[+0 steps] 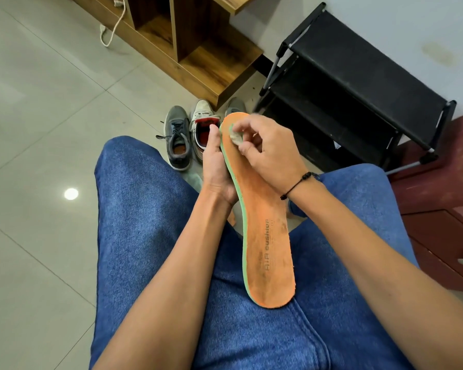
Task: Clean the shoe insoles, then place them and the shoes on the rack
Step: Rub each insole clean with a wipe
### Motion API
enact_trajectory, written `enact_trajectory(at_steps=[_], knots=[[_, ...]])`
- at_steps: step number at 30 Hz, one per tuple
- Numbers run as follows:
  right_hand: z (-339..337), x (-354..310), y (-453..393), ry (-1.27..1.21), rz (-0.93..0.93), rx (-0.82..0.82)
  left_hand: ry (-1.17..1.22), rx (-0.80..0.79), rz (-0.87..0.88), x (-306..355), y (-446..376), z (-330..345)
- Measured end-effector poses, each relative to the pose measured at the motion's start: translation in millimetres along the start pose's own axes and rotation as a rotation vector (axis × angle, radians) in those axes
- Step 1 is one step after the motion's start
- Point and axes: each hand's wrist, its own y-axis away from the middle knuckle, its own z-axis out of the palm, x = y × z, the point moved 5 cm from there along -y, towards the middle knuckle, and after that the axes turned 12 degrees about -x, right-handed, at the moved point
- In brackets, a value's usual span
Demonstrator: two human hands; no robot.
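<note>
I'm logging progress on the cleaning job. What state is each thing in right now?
Orange foam insole: out of its shoe, smudged at the heel, held up.
Left hand: grips the insole's edge.
Right hand: pinches a small pale wipe against the toe end.
Grey lace-up sneaker: on the floor.
Black shoe rack: shelves bare.

**Orange insole held over the lap, shoes and rack beyond**

I see the orange, green-edged insole (265, 236), soiled and printed "AIR cushion", held in my left hand (216, 166), a whitish wad (235, 135) under my right hand (267, 148). Beyond lie the grey shoe (177, 137) and white shoe (202, 121); the black rack (358, 84) stands right.
</note>
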Motion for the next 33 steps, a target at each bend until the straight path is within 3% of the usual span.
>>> enact_trajectory(at_steps=[3,10,17,24,33], knots=[[0.0,8.5,-3.5,0.029,0.104,-0.03,-0.021,-0.01,0.003,0.9,-0.2,0.5],[0.1,5.4,-10.5,0.184,-0.001,0.114,-0.024,-0.044,-0.029,-2.3,-0.5,1.0],[-15.7,12.3,-40.0,0.243,0.071,0.168,-0.029,-0.086,-0.026,-1.5,-0.6,6.2],[-0.8,6.6,-26.4,0.119,0.022,0.075,-0.004,-0.042,-0.023,0.1,-1.6,3.3],[-20.1,24.2,-37.9,0.115,0.193,0.133,-0.083,-0.078,-0.065,-2.1,1.6,10.1]])
